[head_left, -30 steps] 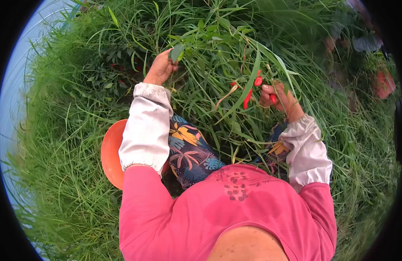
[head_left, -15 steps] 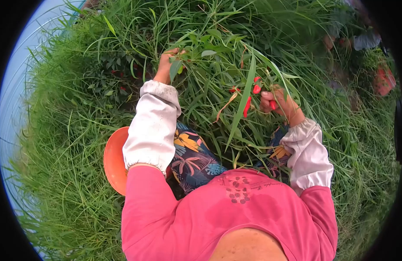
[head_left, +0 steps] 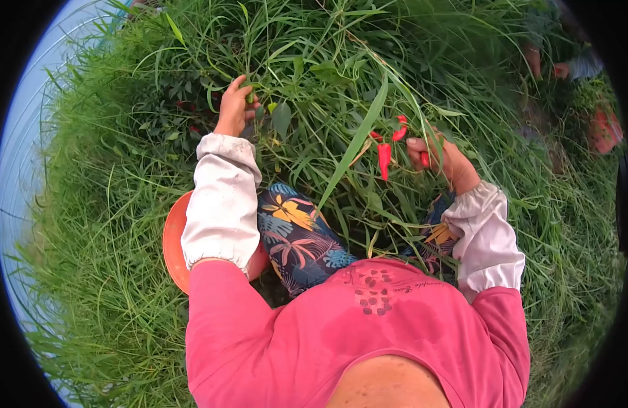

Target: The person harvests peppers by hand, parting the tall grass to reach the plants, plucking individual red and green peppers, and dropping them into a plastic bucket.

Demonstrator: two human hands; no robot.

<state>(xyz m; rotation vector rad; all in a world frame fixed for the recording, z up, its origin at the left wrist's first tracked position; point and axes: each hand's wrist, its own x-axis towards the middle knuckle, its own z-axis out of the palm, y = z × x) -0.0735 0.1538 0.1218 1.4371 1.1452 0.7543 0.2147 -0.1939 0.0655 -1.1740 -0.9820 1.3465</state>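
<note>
My right hand [head_left: 446, 163] has its fingers closed around a red chili pepper [head_left: 425, 160], whose end shows beside the thumb. Several more red chili peppers [head_left: 384, 160] hang on the plant just left of that hand. At upper left, my left hand [head_left: 235, 107] is among the leaves with its fingers apart and partly bent. Green leaves [head_left: 281, 117] of the pepper plant lie close to its fingertips, and I see nothing held there. A long grass blade [head_left: 358, 139] crosses in front of the plant between the two hands.
An orange bucket [head_left: 176, 241] stands beside my left forearm, partly behind the sleeve. Tall grass [head_left: 116, 272] surrounds me. At upper right, another person's hands [head_left: 562, 70] are near a red bag-like object [head_left: 605, 130]. Pale blue sheeting [head_left: 28, 149] runs along the left.
My left hand has moved left, away from the stems, and its fingers have loosened. The plant's leaves have shifted. My right hand stays nearly in place with the chili pepper.
</note>
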